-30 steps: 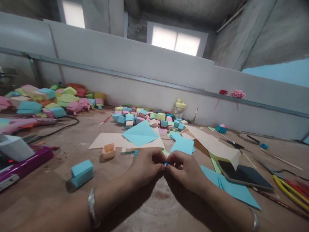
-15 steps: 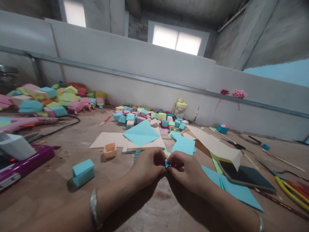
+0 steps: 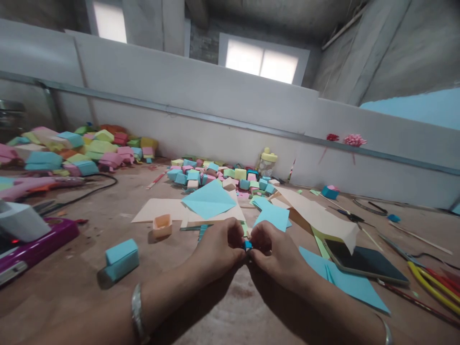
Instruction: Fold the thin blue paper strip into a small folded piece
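Note:
A tiny blue folded paper piece is pinched between both hands above the table's middle. From the left, my left hand grips it with thumb and fingertips, and my right hand grips its other side. Much of the piece is hidden by the fingers. Just beyond the hands lie a blue paper sheet and a smaller blue sheet. To the left stand a small open peach paper box and a blue paper box with a lid-like top.
Piles of coloured paper boxes line the wall, with smaller paper cubes in the centre. A phone lies on paper at right, near yellow-handled scissors. A purple power strip is at left, beside a glue gun.
The fingertips have parted slightly, so more of the blue paper piece shows between them. Both hands stay in nearly the same place; the view has shifted a little.

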